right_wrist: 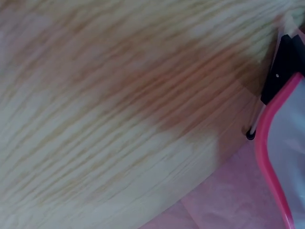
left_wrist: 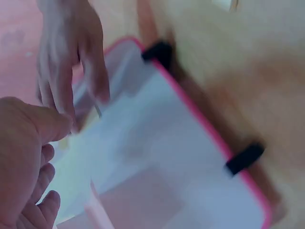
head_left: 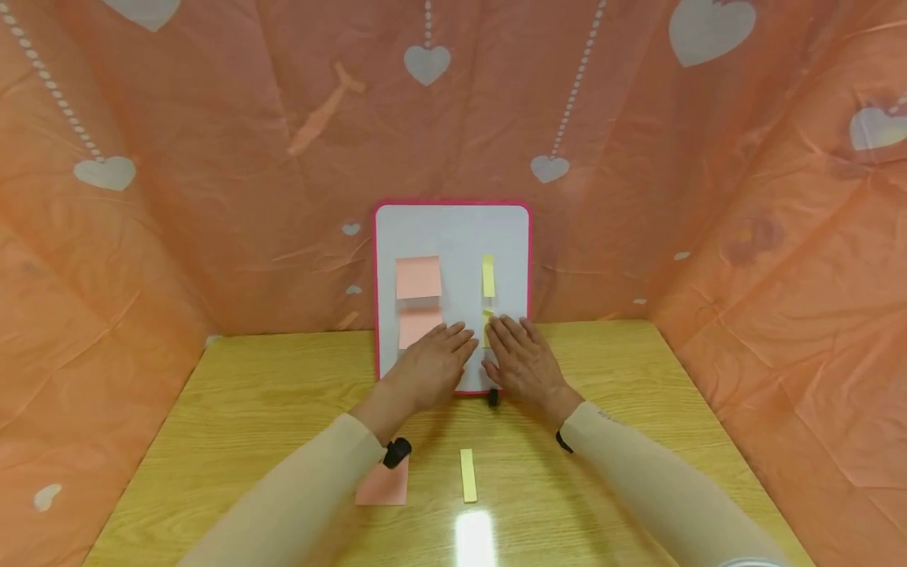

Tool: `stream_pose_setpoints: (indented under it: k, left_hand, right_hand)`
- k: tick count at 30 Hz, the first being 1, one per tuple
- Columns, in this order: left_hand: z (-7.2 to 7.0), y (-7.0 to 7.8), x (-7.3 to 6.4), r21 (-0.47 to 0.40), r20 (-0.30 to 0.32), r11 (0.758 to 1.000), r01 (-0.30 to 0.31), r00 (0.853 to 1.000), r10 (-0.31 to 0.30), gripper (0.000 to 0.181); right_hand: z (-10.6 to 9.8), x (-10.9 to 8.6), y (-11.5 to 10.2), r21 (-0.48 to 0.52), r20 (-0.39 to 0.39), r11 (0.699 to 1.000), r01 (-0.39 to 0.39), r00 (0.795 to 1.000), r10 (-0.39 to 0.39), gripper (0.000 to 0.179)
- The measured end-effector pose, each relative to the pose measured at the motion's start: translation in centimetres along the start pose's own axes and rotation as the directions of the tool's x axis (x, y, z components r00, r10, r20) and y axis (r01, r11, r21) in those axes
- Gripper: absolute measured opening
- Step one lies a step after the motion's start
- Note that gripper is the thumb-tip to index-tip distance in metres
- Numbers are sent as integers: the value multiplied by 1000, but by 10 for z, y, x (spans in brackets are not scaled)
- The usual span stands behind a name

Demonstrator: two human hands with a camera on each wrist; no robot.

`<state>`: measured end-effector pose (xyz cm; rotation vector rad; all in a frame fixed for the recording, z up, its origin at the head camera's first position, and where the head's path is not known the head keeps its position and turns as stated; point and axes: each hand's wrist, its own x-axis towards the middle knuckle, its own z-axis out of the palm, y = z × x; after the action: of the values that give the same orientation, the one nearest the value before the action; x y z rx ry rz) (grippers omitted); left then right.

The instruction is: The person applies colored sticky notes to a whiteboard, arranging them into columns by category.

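Note:
A small whiteboard (head_left: 460, 236) with a pink frame stands at the back of the table. It bears an upper pink sticky note (head_left: 418, 278), a lower pink sticky note (head_left: 418, 324), an upper yellow sticky strip (head_left: 488, 276) and a lower yellow sticky strip (head_left: 486, 335). My right hand (head_left: 527, 362) lays its straight fingers over the lower strip, partly hiding it. In front of the board, my left hand (head_left: 432, 362) holds nothing and overlaps the lower pink note's corner. The left wrist view shows the left hand's fingers (left_wrist: 45, 174) loosely bent beside the right hand (left_wrist: 71, 57).
On the table (head_left: 283, 394) lie a yellow strip (head_left: 468, 476) and a pink sticky note (head_left: 386, 484), partly under my left forearm. Black feet (left_wrist: 245, 158) support the board's lower edge. An orange cloth (head_left: 283, 197) with white hearts hangs behind and at both sides.

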<state>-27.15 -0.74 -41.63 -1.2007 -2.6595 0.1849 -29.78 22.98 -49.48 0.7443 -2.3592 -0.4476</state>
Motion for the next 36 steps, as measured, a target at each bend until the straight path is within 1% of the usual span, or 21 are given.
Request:
stream_pose_setpoints:
  k: [2, 5, 7, 10, 15, 18, 22, 25, 29, 33, 36]
  left_hand:
    - [-2, -7, 12, 45, 57, 999, -17, 998, 14, 51]
    - [-1, -13, 25, 109, 134, 993, -54, 990, 39, 52]
    - [1, -15, 31, 141, 166, 987, -70, 985, 47, 54]
    - [4, -18, 38, 187, 190, 978, -88, 980, 52, 57]
    - [6, -21, 48, 242, 201, 962, -128, 976, 80, 61]
    - [6, -24, 53, 260, 203, 956, -134, 976, 81, 62]
    - [5, -28, 54, 259, 208, 958, -122, 976, 68, 62]
    - [5, -30, 53, 249, 203, 961, -120, 977, 70, 61]
    - [6, -30, 54, 264, 197, 956, -126, 978, 75, 60]
    - [6, -27, 58, 295, 201, 945, -140, 976, 82, 59]
    - [4, -25, 62, 302, 204, 941, -152, 975, 93, 59]
  right_hand:
    - [-2, -2, -1, 5, 56, 1000, -10, 998, 9, 71]
    - [-3, -3, -2, 22, 130, 999, -28, 991, 25, 73]
    - [-4, -3, -4, 28, 152, 999, -35, 988, 30, 74]
    - [-4, -3, -6, 29, 163, 999, -34, 986, 29, 75]
    - [-3, -4, -5, 15, 159, 999, -29, 987, 27, 74]
    - [-3, -5, -4, 17, 145, 999, -29, 989, 26, 75]
    - [-1, -7, -3, 10, 110, 1000, -21, 994, 20, 74]
    - [-1, -7, -2, 2, 103, 1000, -19, 995, 19, 73]
    - [-2, -8, -3, 3, 137, 1000, -16, 990, 16, 72]
    - [-4, -9, -5, 1, 178, 1000, -13, 984, 13, 73]
    - [-5, -10, -6, 3, 195, 1000, -21, 981, 20, 73]
